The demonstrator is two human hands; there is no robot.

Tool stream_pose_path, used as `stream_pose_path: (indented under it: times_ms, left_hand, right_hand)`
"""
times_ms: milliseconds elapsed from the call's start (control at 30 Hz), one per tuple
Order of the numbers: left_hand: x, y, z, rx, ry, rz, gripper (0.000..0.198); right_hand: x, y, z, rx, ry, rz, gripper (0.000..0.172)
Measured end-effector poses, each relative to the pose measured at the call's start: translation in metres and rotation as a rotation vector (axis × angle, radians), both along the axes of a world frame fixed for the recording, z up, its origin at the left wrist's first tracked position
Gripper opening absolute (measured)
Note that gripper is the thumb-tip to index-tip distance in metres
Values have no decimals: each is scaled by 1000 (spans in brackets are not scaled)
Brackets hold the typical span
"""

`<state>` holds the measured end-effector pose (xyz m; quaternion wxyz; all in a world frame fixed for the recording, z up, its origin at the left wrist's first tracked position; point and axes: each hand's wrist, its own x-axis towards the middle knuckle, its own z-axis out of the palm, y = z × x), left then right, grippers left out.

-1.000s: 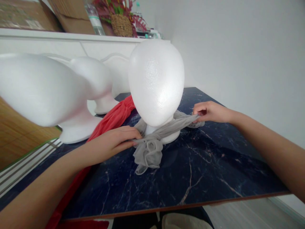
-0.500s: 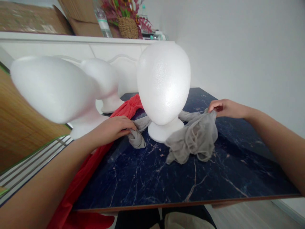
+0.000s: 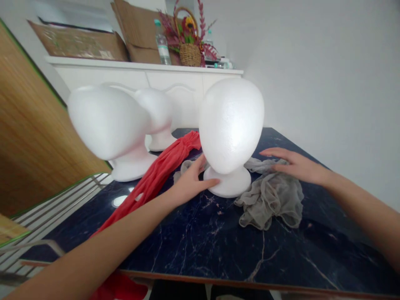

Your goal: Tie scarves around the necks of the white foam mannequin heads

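A white foam mannequin head (image 3: 231, 125) stands upright on the dark blue marbled table (image 3: 218, 241). My left hand (image 3: 193, 181) is at the left side of its base, thumb stretched across the front and fingers apart from it. A sheer grey scarf (image 3: 275, 196) passes behind the base and lies bunched at its right. Over the top of that bunch my right hand (image 3: 290, 164) hovers or rests with spread fingers; contact is hard to tell. The scarf's left end shows partly behind my left hand. A red scarf (image 3: 162, 164) runs diagonally across the left side.
Two more foam heads, a near one (image 3: 108, 121) and a farther one (image 3: 158, 110), stand at the left. Behind is a white cabinet (image 3: 175, 79) carrying cardboard boxes (image 3: 81, 41), a plastic bottle (image 3: 163, 46) and a flower basket (image 3: 190, 54). A wall borders the right.
My left hand has let go of the grey scarf's left end and moved right to the foam head's base. My right hand has opened off the scarf. The view has shifted.
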<state>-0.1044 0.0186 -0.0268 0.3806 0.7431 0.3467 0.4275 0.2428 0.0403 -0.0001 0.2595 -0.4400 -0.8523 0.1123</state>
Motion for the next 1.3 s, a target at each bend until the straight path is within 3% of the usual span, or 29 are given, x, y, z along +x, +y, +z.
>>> stream_pose_path:
  times_ms: [100, 200, 267, 367, 500, 633, 767, 867, 1067, 1300]
  left_hand:
    - [30, 3, -7, -13, -126, 43, 87]
    - [50, 8, -10, 10, -251, 86, 81]
    - [56, 6, -5, 20, -346, 114, 75]
    - [48, -13, 13, -13, -429, 149, 77]
    - [2, -62, 46, -33, -379, 282, 87]
    - [-79, -106, 66, 64, -300, 575, 86]
    - [-164, -124, 72, 252, -180, 766, 71]
    - [-205, -132, 64, 172, -81, 820, 59]
    - [-232, -148, 40, -128, 95, 897, 63]
    - [-248, -147, 22, -273, 172, 797, 52]
  right_hand:
    - [-42, -15, -17, -133, 193, 14, 65]
    - [-71, -33, -35, -196, 332, 39, 78]
    - [-82, -47, -43, -202, 392, 40, 77]
    - [-93, -68, -42, -178, 455, 59, 69]
    - [-100, -87, -33, -108, 469, 77, 69]
    - [-98, -85, -40, -19, 336, 59, 63]
    - [-99, -77, -61, 11, 233, 59, 62]
    - [-101, -76, -72, -34, 233, 49, 67]
    - [-102, -78, -73, -116, 237, 30, 71]
    - [-105, -80, -75, -111, 141, 50, 72]
